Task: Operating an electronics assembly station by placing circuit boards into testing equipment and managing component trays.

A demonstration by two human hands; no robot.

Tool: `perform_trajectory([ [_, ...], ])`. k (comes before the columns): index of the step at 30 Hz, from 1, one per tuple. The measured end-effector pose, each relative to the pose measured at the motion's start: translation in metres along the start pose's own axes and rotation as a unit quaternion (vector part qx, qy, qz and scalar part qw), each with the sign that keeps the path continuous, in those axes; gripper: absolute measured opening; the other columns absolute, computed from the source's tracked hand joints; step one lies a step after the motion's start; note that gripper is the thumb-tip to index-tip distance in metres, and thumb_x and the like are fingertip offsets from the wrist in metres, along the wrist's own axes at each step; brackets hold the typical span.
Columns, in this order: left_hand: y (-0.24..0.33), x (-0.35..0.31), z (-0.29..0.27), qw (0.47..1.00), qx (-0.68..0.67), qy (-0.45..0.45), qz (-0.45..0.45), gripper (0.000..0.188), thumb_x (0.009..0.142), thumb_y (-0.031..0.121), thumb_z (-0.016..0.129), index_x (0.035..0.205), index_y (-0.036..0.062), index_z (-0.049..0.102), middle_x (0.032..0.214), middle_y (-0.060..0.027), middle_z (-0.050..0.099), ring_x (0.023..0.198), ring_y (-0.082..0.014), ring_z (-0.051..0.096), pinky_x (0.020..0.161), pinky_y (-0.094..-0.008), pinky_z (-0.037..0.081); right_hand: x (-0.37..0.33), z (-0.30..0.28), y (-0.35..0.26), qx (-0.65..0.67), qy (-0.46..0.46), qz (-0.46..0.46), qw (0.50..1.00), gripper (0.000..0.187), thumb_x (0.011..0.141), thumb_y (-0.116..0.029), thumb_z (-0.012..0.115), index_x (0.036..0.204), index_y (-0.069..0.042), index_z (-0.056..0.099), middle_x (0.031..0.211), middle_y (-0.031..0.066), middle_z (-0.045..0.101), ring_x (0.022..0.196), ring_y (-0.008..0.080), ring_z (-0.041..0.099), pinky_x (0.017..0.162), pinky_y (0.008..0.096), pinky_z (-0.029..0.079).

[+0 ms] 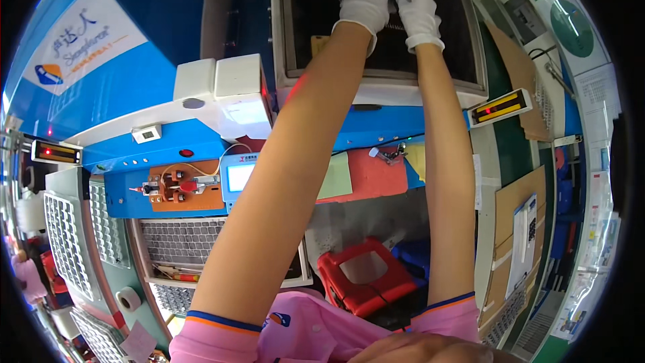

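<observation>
Both my arms stretch far forward over a dark, recessed machine bed [322,0] with a pale metal frame. My left hand [363,7], in a white glove, has its fingers curled down toward the dark surface; its fingertips are hidden. Close beside it is my right hand [419,15], also white-gloved, with fingers bent toward the left one as in a pinch. Between the hands, small light marks or thin parts show on the bed, too small to name. What either hand holds cannot be made out.
Black-and-yellow light barriers [499,108] flank the machine front. A blue ledge holds an orange fixture [185,186], a small screen [240,176] and a red sheet [376,176]. Below stand a red stool [366,275] and a gridded tray [180,242]. Cardboard [517,228] lies at the right.
</observation>
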State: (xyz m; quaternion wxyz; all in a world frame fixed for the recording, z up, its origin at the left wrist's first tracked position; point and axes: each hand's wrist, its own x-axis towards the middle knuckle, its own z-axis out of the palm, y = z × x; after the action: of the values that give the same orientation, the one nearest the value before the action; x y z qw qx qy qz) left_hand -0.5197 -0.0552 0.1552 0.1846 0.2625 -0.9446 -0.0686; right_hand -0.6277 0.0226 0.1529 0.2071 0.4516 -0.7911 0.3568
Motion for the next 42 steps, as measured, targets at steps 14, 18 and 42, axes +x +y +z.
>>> perform_trajectory([
  [14, 0.035, -0.186, -0.093, 0.830, -0.464, 0.299, 0.081, 0.032, 0.085, 0.011, 0.072, 0.116, 0.0067, 0.066, 0.105, -0.0125, 0.071, 0.091, -0.0276, 0.069, 0.080, -0.0308, 0.054, 0.001, 0.013, 0.028, -0.135, 0.004, -0.320, 0.938, 0.027, 0.087, -0.009, 0.063, 0.112, -0.010, 0.071, 0.104, 0.0147, 0.070, 0.094, 0.0301, 0.066, 0.087, 0.0345, 0.052],
  [18, -0.002, -0.268, -0.082, 0.919, -0.289, 0.143, 0.225, 0.030, 0.087, 0.012, 0.070, 0.115, 0.0013, 0.066, 0.125, -0.0113, 0.065, 0.099, -0.0240, 0.069, 0.085, -0.0303, 0.056, -0.011, 0.011, -0.006, -0.067, -0.078, -0.091, 0.991, 0.032, 0.091, -0.006, 0.057, 0.116, -0.021, 0.072, 0.135, 0.0133, 0.058, 0.124, 0.0315, 0.053, 0.102, 0.0337, 0.046],
  [42, -0.025, -0.323, -0.024, 0.922, 0.265, -0.093, 0.267, 0.048, 0.089, 0.020, 0.060, 0.134, 0.0036, 0.060, 0.151, -0.0156, 0.044, 0.131, -0.0619, 0.037, 0.103, -0.0667, 0.039, -0.272, -0.101, -0.010, 0.150, 0.122, 0.289, 0.938, 0.067, 0.092, 0.009, 0.047, 0.153, -0.013, 0.030, 0.153, 0.0176, 0.038, 0.142, 0.0330, 0.038, 0.114, 0.0390, 0.034],
])
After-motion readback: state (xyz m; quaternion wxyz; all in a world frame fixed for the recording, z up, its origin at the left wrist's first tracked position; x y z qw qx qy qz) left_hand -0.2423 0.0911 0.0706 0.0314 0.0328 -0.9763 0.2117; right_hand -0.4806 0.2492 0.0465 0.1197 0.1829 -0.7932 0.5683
